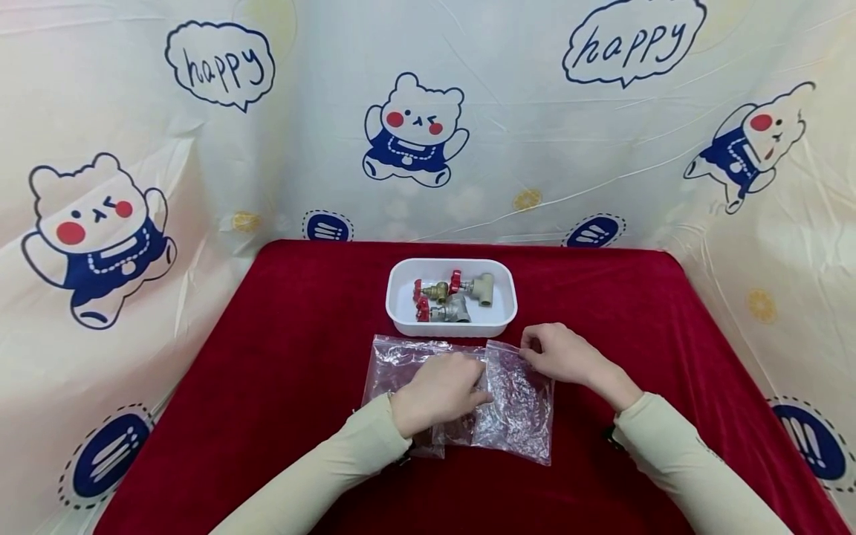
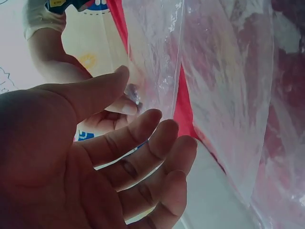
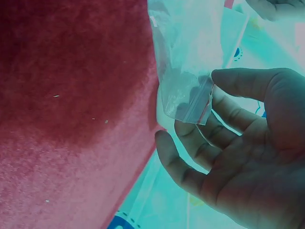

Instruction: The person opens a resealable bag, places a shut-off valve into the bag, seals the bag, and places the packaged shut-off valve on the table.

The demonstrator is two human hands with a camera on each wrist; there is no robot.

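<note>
My right hand (image 1: 562, 353) pinches the top corner of a clear zip-lock bag (image 1: 518, 416) between thumb and fingers. In the right wrist view the red-striped seal of this zip-lock bag (image 3: 193, 107) shows beside the fingertips. My left hand (image 1: 438, 390) is over more clear zip-lock bags (image 1: 401, 360), which overlap on the cloth and are partly hidden beneath it. Its fingers (image 2: 157, 157) are loosely bent with nothing between them, as the left wrist view shows. Whether it touches the bags I cannot tell.
Just beyond the bags stands a white plastic tray (image 1: 394, 316). Inside lie a brass valve (image 1: 438, 292), a silvery metal valve (image 1: 458, 308) and a beige valve (image 1: 484, 290), all with red handles. Red cloth (image 1: 281, 357) covers the table, and printed curtains (image 1: 515, 148) surround it.
</note>
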